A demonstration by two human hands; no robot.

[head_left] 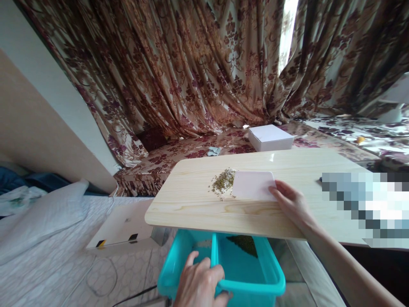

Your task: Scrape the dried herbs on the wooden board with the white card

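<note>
My right hand (289, 197) pinches the right edge of a thin whitish rectangular sheet (253, 186), which lies over the wooden tabletop (185, 192). Against the sheet's left edge is a loose heap of small green and pale grains (224, 181), with a few scattered around it. Below the table's near edge, my left hand (201, 279) grips the front rim of a teal two-compartment bin (252, 286) by its divider. Green grains (246, 244) lie in the bin's right compartment; a few pale ones show in the left, which my hand partly hides.
A pixelated patch (367, 204) covers something at the table's right end. Behind the table stands a white box (271, 137) on a flowered cover, before patterned curtains (191, 76). At left, a pale carton (124, 226) and a pillow (47, 217) lie on the bed, with cables nearby.
</note>
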